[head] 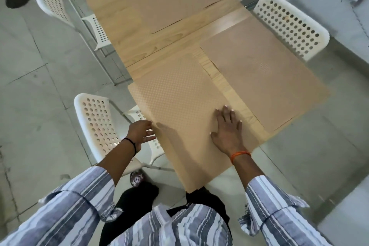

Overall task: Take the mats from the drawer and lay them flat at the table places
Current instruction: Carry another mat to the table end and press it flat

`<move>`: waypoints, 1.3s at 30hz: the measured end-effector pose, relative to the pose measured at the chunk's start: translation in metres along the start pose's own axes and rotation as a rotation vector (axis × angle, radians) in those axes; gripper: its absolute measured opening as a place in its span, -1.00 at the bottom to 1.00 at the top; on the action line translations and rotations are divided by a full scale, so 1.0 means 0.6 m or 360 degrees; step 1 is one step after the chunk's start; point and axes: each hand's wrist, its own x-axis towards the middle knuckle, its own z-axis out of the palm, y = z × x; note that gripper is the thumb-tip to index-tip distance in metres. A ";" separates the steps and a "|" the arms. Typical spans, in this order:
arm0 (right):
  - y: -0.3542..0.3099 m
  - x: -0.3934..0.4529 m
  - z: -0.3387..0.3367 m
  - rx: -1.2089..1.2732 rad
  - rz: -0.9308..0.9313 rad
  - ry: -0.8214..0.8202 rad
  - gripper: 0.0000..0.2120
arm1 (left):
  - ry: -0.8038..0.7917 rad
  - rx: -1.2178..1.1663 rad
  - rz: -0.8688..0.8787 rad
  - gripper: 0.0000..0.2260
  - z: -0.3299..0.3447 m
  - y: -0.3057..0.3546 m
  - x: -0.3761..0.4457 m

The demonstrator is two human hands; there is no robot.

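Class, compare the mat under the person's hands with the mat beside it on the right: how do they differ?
The near mat is touched by both hands: the right hand lies flat on it and the left hand is at its edge; the right mat lies untouched. The near mat shows a dotted texture across it; the right mat looks mostly smooth. Both are tan, rectangular and flat on the table.

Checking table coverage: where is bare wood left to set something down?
Free: the strip of table between the far mats and the two near ones, and a narrow gap between the near left mat and near right mat. Crowded: the near end, where the right hand presses and the left hand touches the edge.
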 end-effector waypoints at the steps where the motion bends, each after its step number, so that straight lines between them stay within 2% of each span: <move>1: -0.014 -0.012 0.009 0.0029 -0.0010 0.0002 -0.26 | -0.0031 -0.0003 -0.0003 -0.71 -0.003 0.003 0.003; 5: -0.080 -0.041 0.049 0.0123 0.0006 0.0011 -0.29 | -0.0175 0.0056 -0.0047 -0.73 -0.008 0.022 0.016; 10: -0.173 -0.053 0.090 0.0179 0.0125 0.0117 -0.27 | -0.0474 0.0094 -0.0106 -0.82 -0.026 0.043 0.034; 16: -0.284 -0.082 0.148 0.0090 0.0343 0.0178 -0.18 | -0.0789 0.0316 -0.0213 -0.75 -0.069 0.072 0.059; 22: -0.321 -0.109 0.179 0.0202 0.0701 0.0374 -0.28 | -0.0750 0.0504 -0.0038 -0.79 -0.105 0.120 0.085; 31: -0.313 -0.102 0.198 0.0204 0.0745 0.0567 -0.43 | -0.0715 0.0718 0.0097 -0.82 -0.104 0.157 0.090; 33: -0.314 -0.102 0.194 0.0207 0.0736 0.0526 -0.43 | -0.0583 0.0961 0.0453 -0.80 -0.107 0.154 0.094; 36: -0.318 -0.100 0.190 0.0209 0.0772 0.0515 -0.40 | -0.0269 0.1802 0.1551 -0.84 -0.109 0.152 0.101; 38: -0.323 -0.097 0.190 0.0213 0.0802 0.0525 -0.38 | -0.0475 0.2081 0.2119 -0.79 -0.106 0.155 0.112; 39: -0.326 -0.096 0.189 0.0210 0.0821 0.0521 -0.37 | -0.0667 0.2243 0.2264 -0.69 -0.101 0.158 0.121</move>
